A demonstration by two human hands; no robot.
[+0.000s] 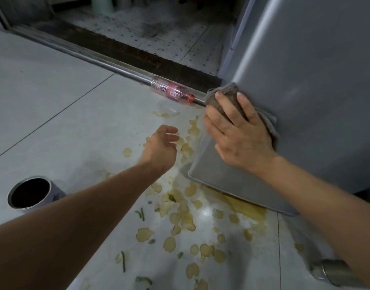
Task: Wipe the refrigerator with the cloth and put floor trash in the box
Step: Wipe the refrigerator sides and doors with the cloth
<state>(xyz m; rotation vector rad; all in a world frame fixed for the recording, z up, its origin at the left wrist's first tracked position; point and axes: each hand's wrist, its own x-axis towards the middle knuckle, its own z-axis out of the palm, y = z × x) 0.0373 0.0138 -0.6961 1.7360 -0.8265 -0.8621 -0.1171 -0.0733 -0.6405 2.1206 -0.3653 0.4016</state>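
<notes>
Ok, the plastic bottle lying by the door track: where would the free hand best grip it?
Likely around the labelled middle of the plastic bottle, coming from above on the near side. It lies on its side against the door track, cap towards the cloth, so the far side is blocked. The left hand is empty.

2 bare forearms, no sleeves, left hand [162, 146] and right hand [238, 135] ungloved, ringless

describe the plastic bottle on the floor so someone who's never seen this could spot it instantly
Start at the grey refrigerator on the right and follow the metal door track that runs along the floor from its lower corner. The plastic bottle lies on its side against that track, just left of the cloth under the right hand. It is the only clear item, with a red label and red cap.
</notes>
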